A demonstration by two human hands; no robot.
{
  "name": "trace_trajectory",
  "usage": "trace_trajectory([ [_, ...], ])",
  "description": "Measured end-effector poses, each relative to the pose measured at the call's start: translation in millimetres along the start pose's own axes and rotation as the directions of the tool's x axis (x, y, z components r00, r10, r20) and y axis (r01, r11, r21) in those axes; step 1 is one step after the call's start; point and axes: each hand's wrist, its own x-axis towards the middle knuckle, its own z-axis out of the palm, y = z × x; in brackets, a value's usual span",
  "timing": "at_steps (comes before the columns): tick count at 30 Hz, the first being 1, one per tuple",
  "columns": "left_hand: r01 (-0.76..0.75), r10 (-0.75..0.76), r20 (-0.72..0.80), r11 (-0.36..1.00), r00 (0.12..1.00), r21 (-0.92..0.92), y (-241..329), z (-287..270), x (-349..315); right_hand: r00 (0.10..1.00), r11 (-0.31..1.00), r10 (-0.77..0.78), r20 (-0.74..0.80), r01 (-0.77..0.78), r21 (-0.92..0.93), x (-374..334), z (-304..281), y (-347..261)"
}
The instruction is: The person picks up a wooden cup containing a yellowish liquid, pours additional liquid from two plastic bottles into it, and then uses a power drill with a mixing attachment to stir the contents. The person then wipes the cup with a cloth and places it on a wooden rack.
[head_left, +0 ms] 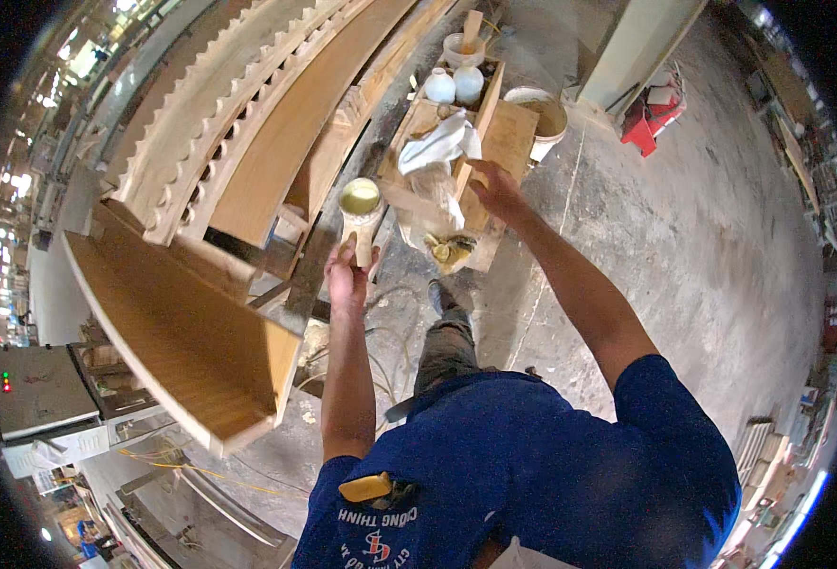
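My left hand (347,272) is closed around the lower part of a pale, cup-like object (362,224). Its round upper end has a light rim and a yellowish-green middle; I cannot make out its exact kind. My right hand (498,192) reaches in beside an open wooden box (490,100), fingers apart and close to its edge; whether they touch it is unclear. In the box lies a crumpled white cloth (439,142). Two pale round bottles (454,85) stand farther back, and a yellow-stained bundle (450,250) sits at the near end.
Long curved wooden panels (276,142), some with scalloped edges, fill the left side. A curved wooden piece (191,332) juts toward me. A bucket (548,121) stands right of the box. Hoses (395,346) lie by my foot. A red object (651,119) rests near a post (641,47).
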Motion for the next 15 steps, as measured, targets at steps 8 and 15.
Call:
trace_trajectory([
  [8, 0.177, -0.174, -0.084, 0.984, 0.981, 0.024, -19, 22, 138, 0.983, 0.953, -0.025, 0.182, 0.078, -0.294, 121, 73, 94],
  [15, -0.155, 0.245, -0.371, 0.954, 0.896, 0.256, -34, -14, 148, 0.895, 0.695, 0.41, 0.176, -0.432, 0.574, 195, 17, 7],
])
